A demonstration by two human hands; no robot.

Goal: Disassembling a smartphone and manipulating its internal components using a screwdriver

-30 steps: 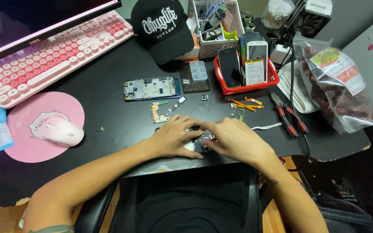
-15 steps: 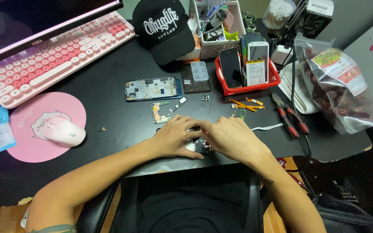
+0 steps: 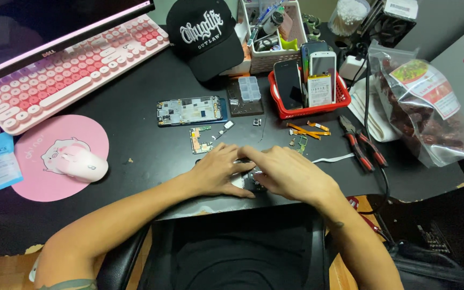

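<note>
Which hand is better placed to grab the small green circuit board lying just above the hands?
Left. The left hand lies just below the circuit board; the right hand sits farther right, nearer the orange flex cables.

Both hands [image 3: 259, 171] over small, mostly hidden part [image 3: 254, 181]

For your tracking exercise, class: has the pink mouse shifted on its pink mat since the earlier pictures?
No. The pink mouse sits at the same right-hand spot on the pink mat in every picture; only the head camera drifts slightly.
</note>
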